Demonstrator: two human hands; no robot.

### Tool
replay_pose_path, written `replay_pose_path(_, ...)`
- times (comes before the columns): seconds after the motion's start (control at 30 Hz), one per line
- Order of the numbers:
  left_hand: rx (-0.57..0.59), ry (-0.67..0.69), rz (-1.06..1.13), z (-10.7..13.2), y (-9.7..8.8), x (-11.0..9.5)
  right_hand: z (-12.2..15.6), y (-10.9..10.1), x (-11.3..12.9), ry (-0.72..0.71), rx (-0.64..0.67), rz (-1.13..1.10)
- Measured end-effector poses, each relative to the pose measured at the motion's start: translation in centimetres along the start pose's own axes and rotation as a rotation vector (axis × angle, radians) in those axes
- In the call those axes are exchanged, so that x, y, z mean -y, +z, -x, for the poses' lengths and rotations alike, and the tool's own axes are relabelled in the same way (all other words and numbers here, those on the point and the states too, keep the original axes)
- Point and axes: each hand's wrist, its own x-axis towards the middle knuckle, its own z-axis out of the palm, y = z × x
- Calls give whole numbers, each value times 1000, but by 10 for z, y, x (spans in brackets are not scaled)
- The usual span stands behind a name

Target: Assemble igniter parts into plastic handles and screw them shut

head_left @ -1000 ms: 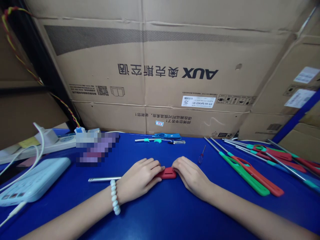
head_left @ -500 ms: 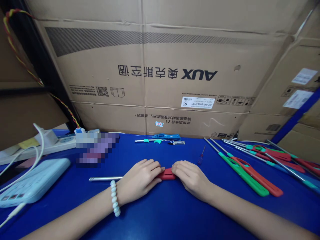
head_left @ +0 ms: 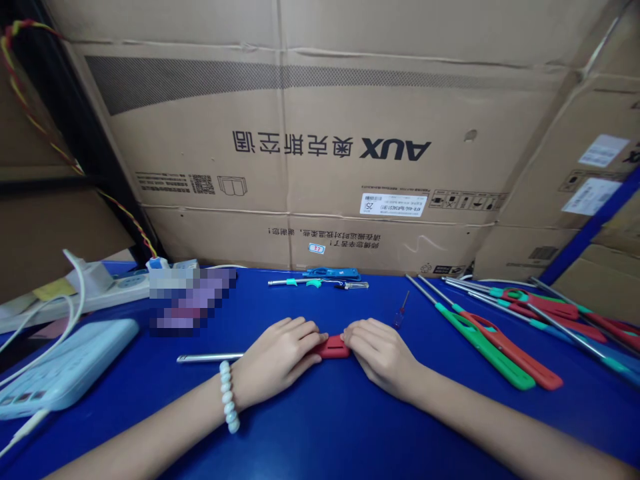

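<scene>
A long lighter lies across the blue table (head_left: 320, 433) in front of me, its red handle (head_left: 332, 347) showing between my hands and its metal tube (head_left: 207, 358) sticking out to the left. My left hand (head_left: 278, 357), with a white bead bracelet on the wrist, lies over the handle with fingers curled on it. My right hand (head_left: 381, 353) grips the handle's right end, fingers closed. Both hands rest on the table.
Several red and green long lighters (head_left: 500, 333) lie fanned at the right. A small red screwdriver (head_left: 400, 312) lies beyond my right hand. A blue lighter and clear-handled tool (head_left: 325, 279) sit by the cardboard boxes (head_left: 320, 147). A power bank (head_left: 60, 373), power strip (head_left: 100, 283) and cables lie left.
Almost nothing differs. My hands have stayed on the red handle, with my right hand closing in slightly toward the left one.
</scene>
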Motion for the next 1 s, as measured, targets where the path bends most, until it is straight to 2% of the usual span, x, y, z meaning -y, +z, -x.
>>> replay_pose_path(0.17, -53, 27, 32, 0, 1, 1, 1, 1, -1, -16, 3, -24)
replay_pose_path(0.3, -81, 9, 51, 0, 2, 4, 2, 2, -3, 161, -21, -73)
replay_pose_path(0.4, -74, -13, 59, 0, 4, 6, 4, 4, -4, 182, -19, -141)
replay_pose_path(0.57, -55, -40, 74, 0, 8, 8, 4, 6, -7, 324, -40, -214)
replay_pose_path(0.83, -82, -50, 85, -4, 11, 8, -1, 2, -6, 330, -45, -206)
replay_pose_path(1.0, -74, -47, 73, -7, 13, 10, -2, 4, -7, 331, 16, -155)
